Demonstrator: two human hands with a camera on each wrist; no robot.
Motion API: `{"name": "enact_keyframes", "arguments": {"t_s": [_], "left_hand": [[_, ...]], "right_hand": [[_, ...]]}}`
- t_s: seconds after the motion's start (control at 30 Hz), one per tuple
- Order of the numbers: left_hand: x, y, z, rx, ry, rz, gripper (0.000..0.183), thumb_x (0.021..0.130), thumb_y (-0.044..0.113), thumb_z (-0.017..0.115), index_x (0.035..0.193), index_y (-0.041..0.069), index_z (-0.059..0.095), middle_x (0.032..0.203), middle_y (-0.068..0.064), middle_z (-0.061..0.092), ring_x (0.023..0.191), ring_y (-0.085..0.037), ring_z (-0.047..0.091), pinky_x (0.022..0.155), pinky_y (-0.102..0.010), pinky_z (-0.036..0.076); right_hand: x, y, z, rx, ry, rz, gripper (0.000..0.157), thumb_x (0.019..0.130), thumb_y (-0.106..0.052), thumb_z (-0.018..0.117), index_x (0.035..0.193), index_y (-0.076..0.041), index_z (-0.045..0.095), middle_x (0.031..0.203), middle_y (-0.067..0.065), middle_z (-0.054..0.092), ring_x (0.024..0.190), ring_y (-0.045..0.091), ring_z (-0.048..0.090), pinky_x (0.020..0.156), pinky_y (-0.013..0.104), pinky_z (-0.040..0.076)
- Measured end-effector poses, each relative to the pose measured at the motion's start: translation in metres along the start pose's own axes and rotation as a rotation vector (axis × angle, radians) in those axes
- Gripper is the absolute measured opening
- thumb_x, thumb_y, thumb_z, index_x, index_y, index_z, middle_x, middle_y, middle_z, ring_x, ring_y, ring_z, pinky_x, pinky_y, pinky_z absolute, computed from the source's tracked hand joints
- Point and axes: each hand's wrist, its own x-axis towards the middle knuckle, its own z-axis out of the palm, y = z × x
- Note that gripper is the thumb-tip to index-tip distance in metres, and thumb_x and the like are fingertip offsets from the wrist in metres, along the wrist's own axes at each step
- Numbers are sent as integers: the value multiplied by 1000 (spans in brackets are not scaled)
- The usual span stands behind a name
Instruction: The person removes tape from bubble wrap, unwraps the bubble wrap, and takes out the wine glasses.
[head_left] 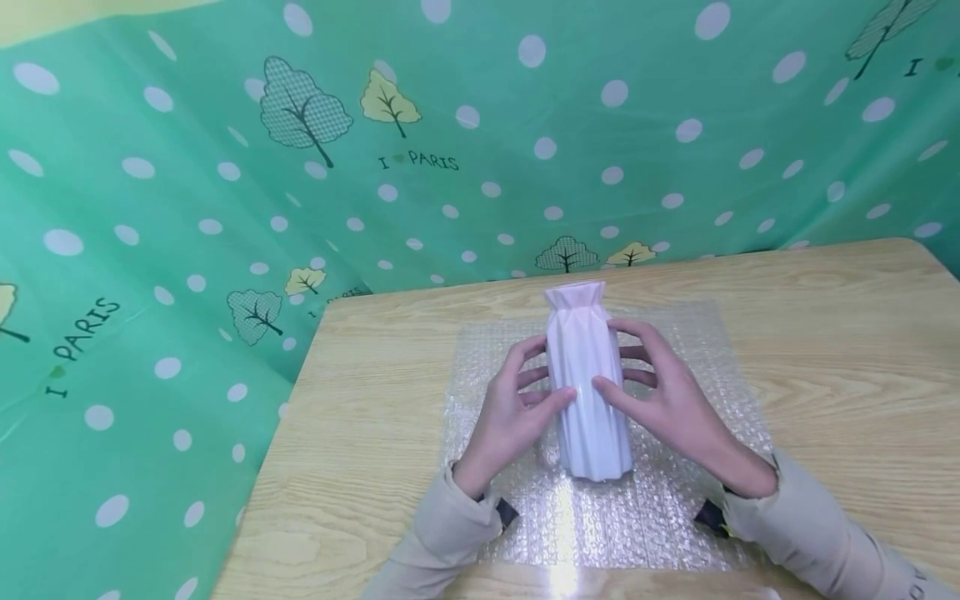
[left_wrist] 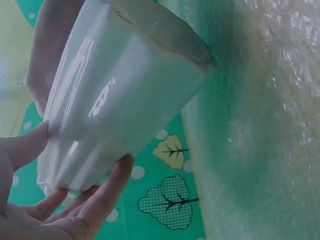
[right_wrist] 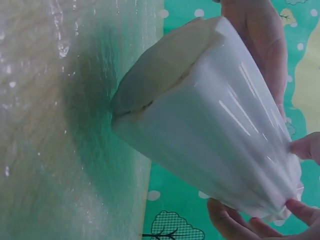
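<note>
A tall fluted vase (head_left: 588, 400), pinkish at the neck and pale bluish-white below, leans between both hands over a sheet of bubble wrap (head_left: 600, 533). My left hand (head_left: 513, 408) grips its left side, thumb on the front and fingers round the edge. From the right, my right hand (head_left: 671, 400) holds it the same way, with the thumb across the front. Both wrist views show the tilted vase (left_wrist: 115, 90) with its base (right_wrist: 155, 75) partly raised; one edge of the base is at or very near the wrap.
The bubble wrap lies flat on a light wooden table (head_left: 360, 417). Behind and to the left hangs a green dotted cloth (head_left: 187, 292) printed with trees, along the table's edges. A small white thing (head_left: 768, 593) peeks in at the bottom edge.
</note>
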Motion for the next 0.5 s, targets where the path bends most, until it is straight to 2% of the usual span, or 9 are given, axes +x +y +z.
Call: {"name": "enact_keyframes", "arguments": {"t_s": [0.1, 0.3, 0.5], "left_hand": [[0, 0, 0, 13, 6, 30, 68, 87, 8, 75, 146, 15, 41, 148, -9, 46, 121, -32, 61, 89, -32, 59], [0, -1, -1, 59, 20, 118, 69, 87, 8, 75, 146, 11, 40, 148, -11, 47, 123, -31, 60, 90, -31, 58], [1, -2, -1, 70, 27, 195, 68, 86, 7, 76, 144, 7, 41, 147, -13, 47, 123, -31, 60, 92, -32, 57]], "right_hand": [[0, -1, 0, -2, 24, -37, 70, 89, -8, 74, 148, -18, 39, 144, 13, 43, 118, 37, 58, 93, 39, 57], [0, -2, 0, -16, 66, -91, 80, 83, -2, 79, 150, -24, 40, 138, 8, 45, 118, 31, 58, 93, 20, 54], [-1, -4, 1, -37, 99, -159, 87, 78, 4, 80, 151, -21, 39, 139, 9, 45, 118, 29, 57, 93, 18, 53]]}}
